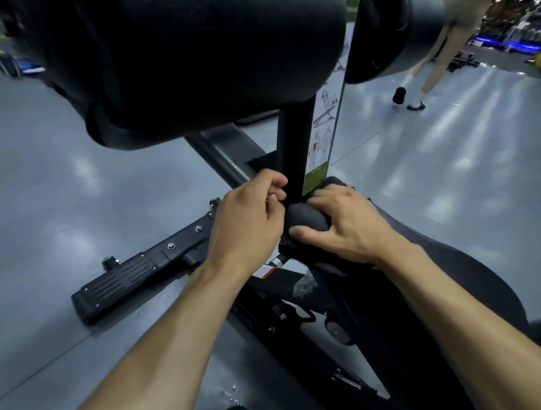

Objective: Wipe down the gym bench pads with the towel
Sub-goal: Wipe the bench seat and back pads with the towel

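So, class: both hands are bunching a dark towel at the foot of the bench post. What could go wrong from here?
1. The dark grey bunched towel sits low by the black upright post; the big black roller pads overhead may go unwiped.
2. The left hand pinches near the post's base, so fingers could get caught in the frame.
3. Wet-looking spots on the glossy grey floor may be slippery.

Both your bare forearms reach forward from the bottom corners of the view and converge toward the middle. Your left hand (248,223) shows its back to the camera, fingers curled inward with the thumb on top, fingertips pinched together. Your right hand (344,227) sits just beside it, nearly touching, palm down, fingers spread and bent in a grip, thumb pointing left.
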